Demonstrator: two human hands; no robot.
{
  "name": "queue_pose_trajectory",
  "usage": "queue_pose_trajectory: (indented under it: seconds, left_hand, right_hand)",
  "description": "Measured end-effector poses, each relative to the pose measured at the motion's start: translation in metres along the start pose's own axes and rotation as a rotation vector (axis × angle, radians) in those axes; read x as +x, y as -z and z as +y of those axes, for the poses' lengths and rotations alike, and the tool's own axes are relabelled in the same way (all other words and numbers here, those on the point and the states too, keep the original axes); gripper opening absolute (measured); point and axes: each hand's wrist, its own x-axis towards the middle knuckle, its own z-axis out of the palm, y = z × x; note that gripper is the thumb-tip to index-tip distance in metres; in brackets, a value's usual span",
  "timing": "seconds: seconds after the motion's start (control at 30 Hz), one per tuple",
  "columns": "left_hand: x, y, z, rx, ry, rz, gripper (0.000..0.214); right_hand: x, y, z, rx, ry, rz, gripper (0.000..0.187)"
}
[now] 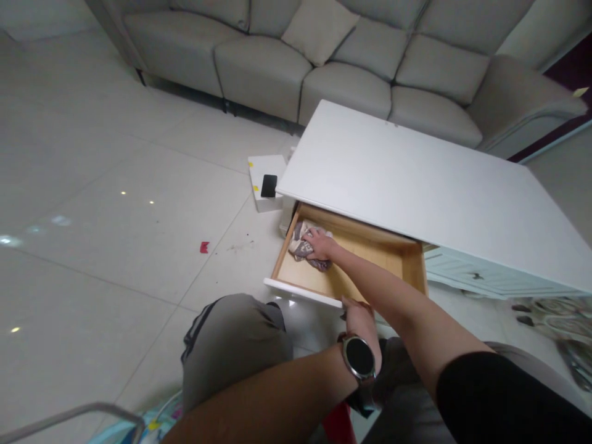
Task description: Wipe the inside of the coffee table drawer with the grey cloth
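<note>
A wooden drawer (402, 256) stands pulled out of a white low table (416, 185). My right hand (318, 243) reaches into the drawer's far left corner and presses down on a crumpled patterned cloth (301, 248), fingers curled over it. My left hand (361, 320), with a round black watch (359, 357) on the wrist, rests on the drawer's white front edge (300, 291), fingers bent over the rim and partly hidden.
A grey sofa (324, 61) with a cushion stands behind the table. A white box (259, 169) with a black phone (269, 185) on it lies on the tiled floor left of the table. A small red scrap (204, 247) lies on the tiles. Slippers (555, 314) sit at right.
</note>
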Motion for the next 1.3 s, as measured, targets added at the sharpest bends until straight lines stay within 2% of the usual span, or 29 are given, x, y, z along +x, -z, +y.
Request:
queue_pose_trajectory:
  seconds: [0.07,0.17,0.27,0.4,0.53,0.57,0.63,0.73,0.97,1.1,1.3]
  left_hand:
    - [0.000,0.003,0.001,0.063,-0.002,0.008,0.045]
    - [-0.001,0.007,0.000,0.123,-0.030,0.005,0.041]
    - [-0.001,0.010,-0.001,0.153,-0.062,-0.006,0.044]
    - [-0.005,0.016,-0.005,0.180,-0.113,-0.029,0.047]
    - [-0.008,0.021,-0.008,0.169,-0.147,-0.049,0.046]
    - [-0.008,0.021,-0.009,0.165,-0.150,-0.048,0.046]
    - [-0.007,0.021,-0.009,0.161,-0.157,-0.050,0.047]
    - [-0.006,0.020,-0.009,0.158,-0.166,-0.061,0.047]
    - [-0.006,0.027,-0.008,0.161,-0.181,-0.086,0.046]
    - [-0.006,0.029,-0.008,0.155,-0.180,-0.094,0.045]
    - [-0.005,0.026,-0.005,0.148,-0.160,-0.090,0.047]
  right_hand:
    - [0.008,0.006,0.014,0.013,-0.095,0.029,0.077]
    - [0.010,0.008,0.025,0.028,-0.117,0.068,0.073]
    - [-0.009,0.001,0.043,0.024,-0.132,0.063,0.072]
    - [-0.072,-0.024,0.095,-0.006,-0.251,0.010,0.078]
    - [-0.147,-0.054,0.156,-0.036,-0.484,-0.085,0.085]
    - [-0.162,-0.060,0.166,-0.040,-0.561,-0.113,0.085]
    - [-0.184,-0.070,0.177,-0.055,-0.606,-0.112,0.084]
    - [-0.204,-0.080,0.171,-0.061,-0.524,-0.111,0.082]
    - [-0.240,-0.100,0.130,-0.028,-0.290,-0.207,0.089]
    - [-0.242,-0.100,0.121,-0.035,-0.213,-0.244,0.084]
    - [-0.235,-0.098,0.120,-0.001,-0.167,-0.196,0.081]
